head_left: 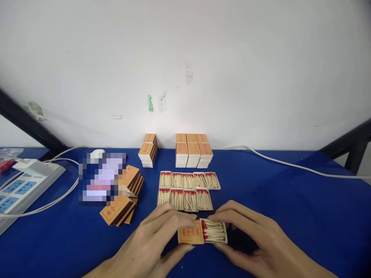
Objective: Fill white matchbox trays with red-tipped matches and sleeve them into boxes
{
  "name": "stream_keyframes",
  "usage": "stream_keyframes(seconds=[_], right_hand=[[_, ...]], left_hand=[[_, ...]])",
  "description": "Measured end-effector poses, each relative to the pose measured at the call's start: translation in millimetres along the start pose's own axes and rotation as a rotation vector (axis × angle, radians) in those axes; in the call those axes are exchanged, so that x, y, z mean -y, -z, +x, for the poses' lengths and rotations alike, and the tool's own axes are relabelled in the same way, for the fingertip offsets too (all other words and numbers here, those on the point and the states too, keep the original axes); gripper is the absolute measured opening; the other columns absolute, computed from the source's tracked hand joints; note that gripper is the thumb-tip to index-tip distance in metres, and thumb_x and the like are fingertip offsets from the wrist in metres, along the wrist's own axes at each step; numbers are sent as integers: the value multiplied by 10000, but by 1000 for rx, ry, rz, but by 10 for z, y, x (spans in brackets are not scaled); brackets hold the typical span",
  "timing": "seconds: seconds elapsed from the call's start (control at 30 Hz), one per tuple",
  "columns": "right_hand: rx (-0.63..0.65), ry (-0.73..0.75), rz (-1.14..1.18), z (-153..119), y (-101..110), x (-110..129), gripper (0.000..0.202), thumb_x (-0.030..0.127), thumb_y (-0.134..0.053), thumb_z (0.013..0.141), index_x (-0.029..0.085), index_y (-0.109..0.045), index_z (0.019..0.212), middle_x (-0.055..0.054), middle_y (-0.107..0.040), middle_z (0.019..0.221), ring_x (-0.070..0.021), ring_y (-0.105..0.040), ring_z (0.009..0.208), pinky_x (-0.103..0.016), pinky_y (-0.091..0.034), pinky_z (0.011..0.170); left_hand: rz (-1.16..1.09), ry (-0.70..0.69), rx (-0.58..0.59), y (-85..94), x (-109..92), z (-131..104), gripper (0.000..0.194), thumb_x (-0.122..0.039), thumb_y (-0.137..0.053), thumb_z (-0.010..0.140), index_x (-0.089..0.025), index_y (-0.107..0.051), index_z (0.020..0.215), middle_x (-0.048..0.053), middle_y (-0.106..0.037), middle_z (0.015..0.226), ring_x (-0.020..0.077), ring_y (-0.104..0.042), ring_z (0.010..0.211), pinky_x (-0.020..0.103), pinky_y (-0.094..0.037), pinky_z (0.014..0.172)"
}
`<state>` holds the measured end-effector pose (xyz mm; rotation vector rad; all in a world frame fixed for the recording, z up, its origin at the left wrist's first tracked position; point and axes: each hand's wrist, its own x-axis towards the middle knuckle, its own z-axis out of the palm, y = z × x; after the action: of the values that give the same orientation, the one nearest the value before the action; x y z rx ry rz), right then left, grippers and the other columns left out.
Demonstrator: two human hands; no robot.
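Low in the head view, my left hand (162, 235) grips the orange sleeve of a matchbox (190, 233) with red characters on top. My right hand (255, 235) pinches the white tray (215, 231) of the same box, which sticks out to the right and is full of red-tipped matches. Sleeve and tray still overlap or meet at the middle; how far the tray sits inside is hidden. Just beyond my hands lie two rows of match-filled trays (189, 180) without sleeves, the front row partly covered by my left fingers.
Stacked matchboxes stand by the wall at centre (194, 150) and left of it (147, 150). Tumbled orange sleeves (116, 210) lie at left, beside a pixelated phone-like object (101, 177). A power strip (26, 189) and white cables (278, 164) run along the blue table (275, 193).
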<state>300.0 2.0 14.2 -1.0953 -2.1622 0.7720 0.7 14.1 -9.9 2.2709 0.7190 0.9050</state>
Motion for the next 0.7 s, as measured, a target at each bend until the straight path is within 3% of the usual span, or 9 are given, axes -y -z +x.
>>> stream_keyframes(seconds=[0.33,0.47,0.57,0.7], right_hand=[[31,37,15,-19,-26,36,261,158,-836,1032,299,-791,1247,15,-814,1120,-124,-819,958,-185,-663,865],[0,79,49,-21,-87,54,280,299,-927,1022,296,-788,1265,31,-818,1030,-118,-797,851,-178,-649,784],[-1,54,76,-39,-86,80,377,428,-990,966,314,-802,1271,32,-821,997,-131,-791,819,-190,-644,757],[123,-125,85,-211,-79,54,525,492,-1046,871,417,-827,1342,10,-849,1099,-206,-845,952,-242,-689,832]], left_hand=[[-43,-6,58,28,-73,32,383,-117,-725,1154,-229,-634,1508,76,-789,1418,222,-738,1244,334,-656,1086],[-122,2,67,3,-76,28,364,-236,-784,1157,-262,-651,1494,49,-814,1354,201,-769,1160,294,-659,1022],[-191,80,40,-21,-82,1,486,-307,-894,1092,-327,-656,1515,10,-822,1285,190,-804,1109,274,-651,1002],[-454,228,4,3,-104,15,788,-307,-1073,913,-442,-635,1554,-23,-810,1369,175,-828,1121,256,-641,1047]])
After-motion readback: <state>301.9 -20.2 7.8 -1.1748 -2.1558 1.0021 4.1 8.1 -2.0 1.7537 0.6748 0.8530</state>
